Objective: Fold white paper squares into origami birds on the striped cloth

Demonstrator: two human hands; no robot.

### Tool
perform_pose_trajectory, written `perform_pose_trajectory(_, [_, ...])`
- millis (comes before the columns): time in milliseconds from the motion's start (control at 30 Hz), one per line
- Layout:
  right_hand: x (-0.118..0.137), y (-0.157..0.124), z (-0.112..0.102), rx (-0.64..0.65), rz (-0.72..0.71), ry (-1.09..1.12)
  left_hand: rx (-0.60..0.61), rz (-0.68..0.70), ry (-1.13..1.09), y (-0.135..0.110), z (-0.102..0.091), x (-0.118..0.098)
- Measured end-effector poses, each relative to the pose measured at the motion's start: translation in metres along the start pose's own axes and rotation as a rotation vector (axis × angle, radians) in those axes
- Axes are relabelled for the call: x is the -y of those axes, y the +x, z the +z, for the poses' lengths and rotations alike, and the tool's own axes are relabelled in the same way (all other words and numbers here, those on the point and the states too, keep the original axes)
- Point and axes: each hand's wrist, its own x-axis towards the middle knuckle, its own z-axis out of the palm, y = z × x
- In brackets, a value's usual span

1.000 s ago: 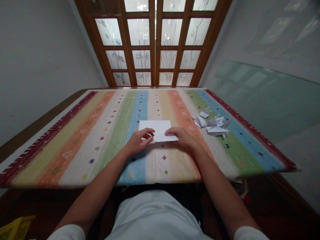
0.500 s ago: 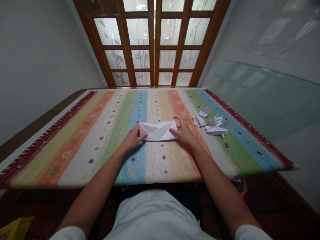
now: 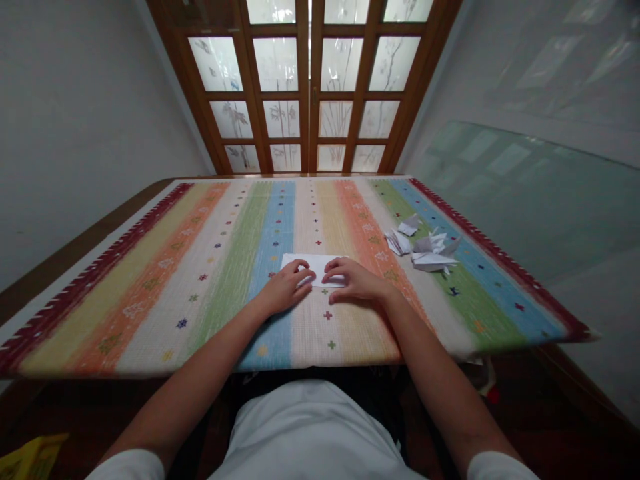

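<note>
A folded sheet of white paper (image 3: 320, 263) lies flat on the striped tablecloth in front of me, longer side to side than front to back. My left hand (image 3: 289, 285) rests over its left part, with the fingers curved, thumb and fingertips apart. Over the right part is my right hand (image 3: 357, 280), its fingers bent and its thumb held away, near the paper's front edge. Both hands touch or hover just above the sheet; the parts under the fingers are hidden.
Several folded white paper pieces, origami-like (image 3: 433, 251), sit in a cluster to the right. The striped tablecloth (image 3: 165, 280) covers the table. A glass-paned wooden door (image 3: 310, 120) stands behind it, a pale green panel (image 3: 525, 193) at the right, and something yellow (image 3: 35, 457) at lower left.
The paper has come down flat onto the table. Both hands have let go of its side edges and moved inward over it, closer to each other.
</note>
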Motion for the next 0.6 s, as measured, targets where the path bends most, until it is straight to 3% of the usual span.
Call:
perform_pose_trajectory(100, [0.005,-0.002,0.000,0.057,-0.043,0.053,0.080,0.055,0.080,-0.001,-0.003,-0.009])
perform_pose_trajectory(367, [0.001,-0.007,-0.006,-0.014,-0.061,0.033,0.074,-0.113,0.142,-0.001,-0.010,-0.010])
perform_pose_trajectory(600, [0.017,-0.002,-0.001,-0.164,0.101,-0.009,0.049,-0.156,0.160,0.000,-0.010,-0.015])
